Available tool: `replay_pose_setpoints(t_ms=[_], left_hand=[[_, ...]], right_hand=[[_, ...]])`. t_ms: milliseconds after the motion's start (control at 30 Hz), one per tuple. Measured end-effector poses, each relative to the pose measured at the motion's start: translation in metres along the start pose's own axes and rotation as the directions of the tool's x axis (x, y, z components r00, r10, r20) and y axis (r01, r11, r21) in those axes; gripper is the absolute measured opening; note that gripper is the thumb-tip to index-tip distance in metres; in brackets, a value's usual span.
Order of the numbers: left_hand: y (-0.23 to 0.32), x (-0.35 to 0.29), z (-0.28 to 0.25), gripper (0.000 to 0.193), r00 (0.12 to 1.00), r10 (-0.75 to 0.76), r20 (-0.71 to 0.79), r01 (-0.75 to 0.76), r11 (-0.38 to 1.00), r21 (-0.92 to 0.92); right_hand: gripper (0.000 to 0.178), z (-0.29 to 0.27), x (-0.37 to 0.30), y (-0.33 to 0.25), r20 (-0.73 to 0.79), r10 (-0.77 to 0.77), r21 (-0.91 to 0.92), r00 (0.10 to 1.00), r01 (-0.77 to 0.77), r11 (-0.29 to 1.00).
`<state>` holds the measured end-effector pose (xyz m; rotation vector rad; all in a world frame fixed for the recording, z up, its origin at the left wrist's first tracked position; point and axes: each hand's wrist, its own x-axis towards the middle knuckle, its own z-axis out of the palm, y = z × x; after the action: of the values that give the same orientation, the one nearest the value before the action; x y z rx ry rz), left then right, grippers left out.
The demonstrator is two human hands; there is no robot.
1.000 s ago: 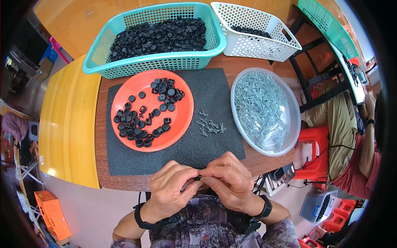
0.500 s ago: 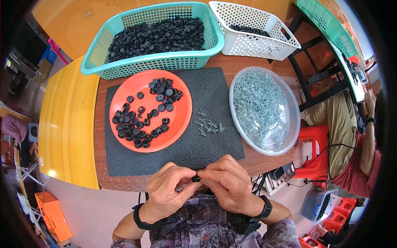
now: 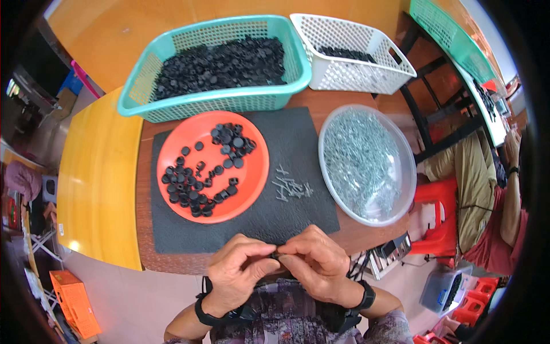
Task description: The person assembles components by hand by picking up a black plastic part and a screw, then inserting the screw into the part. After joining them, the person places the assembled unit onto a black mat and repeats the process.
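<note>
Before my chest, by the table's near edge, my left hand (image 3: 239, 268) and my right hand (image 3: 317, 265) meet fingertip to fingertip. Both are closed in a pinch on a small black plastic part (image 3: 275, 254), mostly covered by the fingers. Whether a screw is in there too, I cannot tell. Beyond the hands, a black mat (image 3: 295, 129) carries a loose group of silver screws (image 3: 293, 187). On its left side stands a red-orange plate (image 3: 243, 200) with many black round caps (image 3: 189, 180) in two clusters.
At the mat's right is a round clear tub (image 3: 410, 195) full of screws. A turquoise basket (image 3: 217, 103) and a white basket (image 3: 350, 77), both with black parts, stand at the back. A red stool (image 3: 429, 215) and a seated person (image 3: 487, 189) are at the right.
The whole scene sits slightly lower in the picture, as the view has tilted. Both hands keep their pinch on the black part, with the fingers slightly shifted around it.
</note>
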<state>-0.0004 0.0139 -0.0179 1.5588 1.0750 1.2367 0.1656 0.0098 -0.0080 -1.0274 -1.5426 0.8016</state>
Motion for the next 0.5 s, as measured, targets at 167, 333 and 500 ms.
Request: replay_pose_setpoints(t_ms=[167, 333, 500], left_hand=[[-0.001, -0.001, 0.004, 0.024, 0.997, 0.082, 0.003, -0.082, 0.996, 0.016], [-0.003, -0.002, 0.006, 0.027, 0.996, 0.083, -0.033, -0.084, 0.996, -0.026], [-0.005, 0.001, -0.001, 0.026, 0.974, 0.216, -0.071, -0.206, 0.97, 0.128]], right_hand=[[0.013, 0.002, -0.001, -0.006, -0.032, 0.006, -0.04, 0.999, -0.007, 0.999], [0.017, 0.006, -0.002, -0.005, -0.054, -0.039, -0.082, 0.998, 0.034, 0.996], [0.017, 0.013, 0.004, -0.006, -0.002, -0.068, -0.113, 0.998, 0.068, 0.991]])
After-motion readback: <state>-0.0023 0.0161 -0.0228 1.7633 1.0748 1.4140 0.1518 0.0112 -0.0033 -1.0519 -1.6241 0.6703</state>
